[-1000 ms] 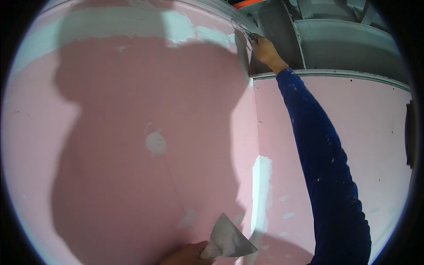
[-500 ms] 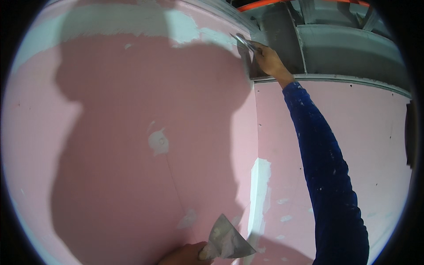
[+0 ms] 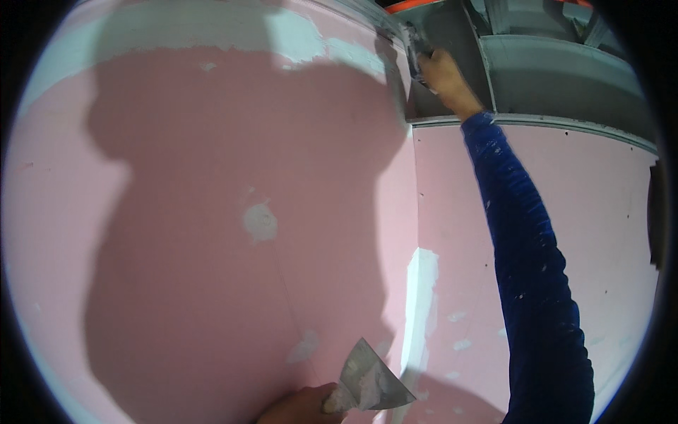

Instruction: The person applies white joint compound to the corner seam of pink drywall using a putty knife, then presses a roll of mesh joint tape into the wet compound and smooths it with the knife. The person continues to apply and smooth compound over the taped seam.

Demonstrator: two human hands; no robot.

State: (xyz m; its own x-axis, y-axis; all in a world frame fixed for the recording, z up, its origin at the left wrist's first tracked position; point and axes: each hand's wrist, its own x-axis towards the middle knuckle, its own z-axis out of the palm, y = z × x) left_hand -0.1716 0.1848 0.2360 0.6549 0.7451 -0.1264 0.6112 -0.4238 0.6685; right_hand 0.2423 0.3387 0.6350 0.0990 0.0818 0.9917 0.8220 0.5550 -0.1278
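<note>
My right hand (image 3: 443,74), in a blue sleeve, reaches high toward the upper corner, closed on a putty knife (image 3: 415,53). Its blade stands steeply near the wall's top edge; whether it touches the wall I cannot tell. Pale joint compound (image 3: 353,58) streaks the top of the pink drywall (image 3: 183,283) just left of it. Low in the middle, my left hand (image 3: 300,405) is closed round the handle of a second, wide putty knife (image 3: 371,381). Some whitish compound sticks to that blade, which fans out to the right.
A whitish compound strip (image 3: 418,304) runs down the inside corner. Round a screw spot lies a compound patch (image 3: 260,222). Above the right-hand pink wall (image 3: 565,212) is an open ceiling with metal framing (image 3: 565,81) and an orange pipe (image 3: 417,5). My shadow covers much of the left wall.
My right hand has moved slightly up and right, and its putty knife has turned from pointing left to steeply upright. The left hand with its knife has barely shifted.
</note>
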